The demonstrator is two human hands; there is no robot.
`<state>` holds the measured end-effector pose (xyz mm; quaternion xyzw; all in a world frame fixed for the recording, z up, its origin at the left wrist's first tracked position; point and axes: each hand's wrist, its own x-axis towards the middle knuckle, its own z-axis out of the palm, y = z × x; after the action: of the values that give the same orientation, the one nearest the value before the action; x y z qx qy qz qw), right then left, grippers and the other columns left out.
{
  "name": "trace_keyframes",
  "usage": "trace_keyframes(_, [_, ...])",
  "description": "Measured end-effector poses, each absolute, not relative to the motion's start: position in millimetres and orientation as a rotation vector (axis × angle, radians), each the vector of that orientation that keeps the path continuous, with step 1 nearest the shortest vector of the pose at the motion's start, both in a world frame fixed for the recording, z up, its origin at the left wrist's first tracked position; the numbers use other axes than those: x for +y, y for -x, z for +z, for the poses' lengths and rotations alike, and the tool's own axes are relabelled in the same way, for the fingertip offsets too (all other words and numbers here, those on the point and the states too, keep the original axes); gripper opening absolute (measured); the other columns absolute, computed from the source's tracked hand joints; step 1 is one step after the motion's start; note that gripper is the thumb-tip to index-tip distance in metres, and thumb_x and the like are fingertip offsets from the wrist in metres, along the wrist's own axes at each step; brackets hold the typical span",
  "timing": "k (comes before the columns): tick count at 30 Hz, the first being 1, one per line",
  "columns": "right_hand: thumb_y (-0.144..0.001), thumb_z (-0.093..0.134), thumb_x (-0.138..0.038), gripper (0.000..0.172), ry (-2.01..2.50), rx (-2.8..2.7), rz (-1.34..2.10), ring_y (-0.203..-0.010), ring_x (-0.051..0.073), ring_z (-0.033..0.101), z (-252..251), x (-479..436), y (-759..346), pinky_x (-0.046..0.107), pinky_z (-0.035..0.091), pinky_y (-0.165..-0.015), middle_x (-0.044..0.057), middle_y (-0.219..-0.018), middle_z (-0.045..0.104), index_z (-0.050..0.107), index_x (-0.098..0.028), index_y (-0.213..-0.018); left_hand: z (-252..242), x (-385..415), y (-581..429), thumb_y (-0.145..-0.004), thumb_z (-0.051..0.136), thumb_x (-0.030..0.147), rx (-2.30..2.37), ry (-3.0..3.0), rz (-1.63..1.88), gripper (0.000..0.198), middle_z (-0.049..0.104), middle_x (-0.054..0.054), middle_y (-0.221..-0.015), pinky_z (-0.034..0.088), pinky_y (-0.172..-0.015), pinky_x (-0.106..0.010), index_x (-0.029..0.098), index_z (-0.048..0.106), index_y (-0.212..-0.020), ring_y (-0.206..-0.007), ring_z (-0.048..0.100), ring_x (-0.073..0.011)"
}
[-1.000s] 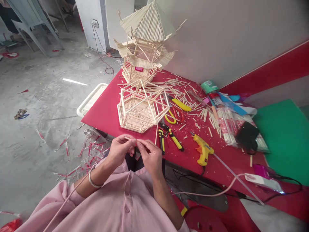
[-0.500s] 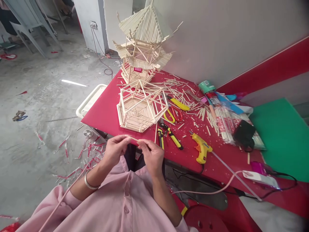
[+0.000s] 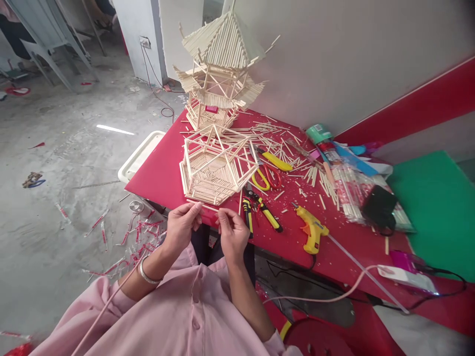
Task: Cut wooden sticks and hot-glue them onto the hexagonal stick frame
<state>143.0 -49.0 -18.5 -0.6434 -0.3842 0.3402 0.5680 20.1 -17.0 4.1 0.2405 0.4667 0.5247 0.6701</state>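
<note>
A thin wooden stick point(image 3: 210, 208) spans the gap between my two hands at the table's front edge. My left hand point(image 3: 182, 223) pinches its left end, and my right hand point(image 3: 233, 231) pinches the other end. Just beyond them stands a six-sided open frame point(image 3: 211, 170) built of the same sticks, with a patterned stick floor. Behind it rises a tiered stick pagoda point(image 3: 222, 59) with slanted roofs. Right of my right hand lie black-and-yellow cutters point(image 3: 261, 210) and a yellow glue gun point(image 3: 310, 230) with a clear glue stick in its back.
Loose sticks point(image 3: 267, 131) litter the red table point(image 3: 156, 170). Yellow-handled scissors point(image 3: 264, 180) and a yellow knife point(image 3: 276, 160) lie among them. Bagged sticks point(image 3: 347, 190), a black object point(image 3: 378, 207) and a green board point(image 3: 441, 212) are at right. Torn wrappers point(image 3: 137, 232) cover the floor at left.
My hands have drawn slightly apart along the stick, so more of it shows between them. The stick now lies flatter, and the left wrist has shifted right.
</note>
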Motion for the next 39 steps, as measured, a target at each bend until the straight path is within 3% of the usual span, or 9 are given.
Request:
trace_keyframes(8, [-0.083,0.065,-0.049,0.033,1.492,-0.854,0.821,-0.048,0.01,0.051,-16.4,-45.6,-141.0,0.022,0.044,-0.047,0.0,-0.064,0.064,0.07,-0.017,-0.089,0.5,-10.8,-20.7,-0.067,0.08,0.045,1.058,-0.571,1.189,0.034,0.053,0.002,-0.048,0.028,-0.039,-0.018,0.014,0.065,-0.062,-0.042,0.043,-0.0055])
trace_keyframes(29, [-0.092,0.054,-0.047,0.034,1.521,-0.942,0.814,-0.051,0.011,0.056,-12.0,-53.4,-143.0,0.023,0.048,-0.048,0.002,-0.069,0.067,0.069,-0.017,-0.1,5.6,-13.2,-18.9,-0.068,0.079,0.043,1.062,-0.544,1.218,0.035,0.051,0.003,-0.048,0.031,-0.039,-0.018,0.014,0.061,-0.059,-0.041,0.043,-0.0055])
trace_keyframes(35, [-0.094,0.054,-0.034,0.022,1.623,-1.385,0.389,-0.07,0.015,0.067,16.7,-79.2,-169.5,0.028,0.056,-0.068,0.005,-0.084,0.073,0.071,-0.021,-0.102,10.6,-20.1,-21.8,-0.066,0.081,0.034,1.005,-0.515,1.22,0.026,0.065,-0.001,-0.06,0.033,-0.036,-0.018,0.014,0.065,-0.072,-0.041,0.05,-0.007])
trace_keyframes(39, [-0.093,0.057,-0.036,0.026,1.721,-1.492,0.178,-0.076,0.016,0.066,27.7,-81.5,-201.6,0.028,0.055,-0.066,0.008,-0.091,0.072,0.069,-0.021,-0.11,14.6,-24.7,-29.4,-0.063,0.082,0.029,0.932,-0.549,1.138,0.026,0.068,-0.003,-0.062,0.035,-0.034,-0.017,0.014,0.064,-0.073,-0.042,0.055,-0.0092])
